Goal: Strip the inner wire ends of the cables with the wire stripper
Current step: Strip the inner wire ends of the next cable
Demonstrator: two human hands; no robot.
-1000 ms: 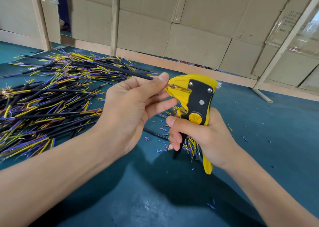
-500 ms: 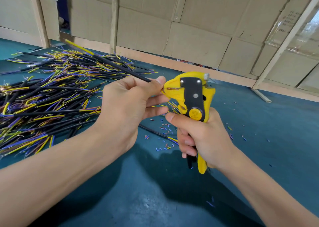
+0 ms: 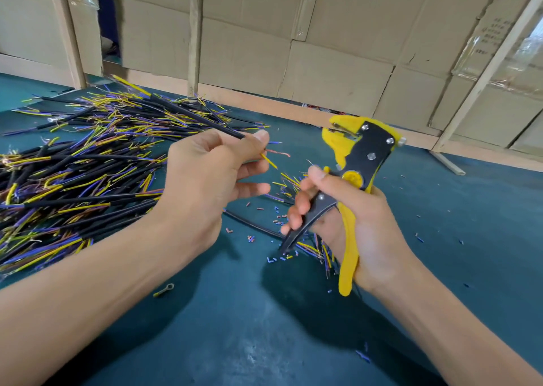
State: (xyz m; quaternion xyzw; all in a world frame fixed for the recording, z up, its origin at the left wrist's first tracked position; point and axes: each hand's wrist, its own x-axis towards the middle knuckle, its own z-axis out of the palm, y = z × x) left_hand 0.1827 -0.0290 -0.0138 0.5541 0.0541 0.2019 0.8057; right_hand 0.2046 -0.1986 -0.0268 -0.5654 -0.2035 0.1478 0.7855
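My left hand (image 3: 211,177) pinches a black cable (image 3: 176,112) between thumb and forefinger. Its yellow inner wire (image 3: 269,161) and a bare copper strand (image 3: 277,151) stick out past my fingertips. My right hand (image 3: 349,218) grips the yellow and black wire stripper (image 3: 357,156) by its handles, which are spread apart. The stripper's jaws (image 3: 338,128) point up and left, a hand's width to the right of the wire ends, with nothing in them.
A big pile of black cables (image 3: 79,174) with yellow, blue and purple inner wires covers the teal table (image 3: 235,327) at left. Several cut insulation bits (image 3: 276,221) and a few cables lie under my right hand. A small ring terminal (image 3: 164,290) lies near me. Cardboard walls stand behind.
The wire end has come out of the stripper jaws. My right hand moved the stripper right and let its handles spread. My left hand holds the cable with bare copper showing.
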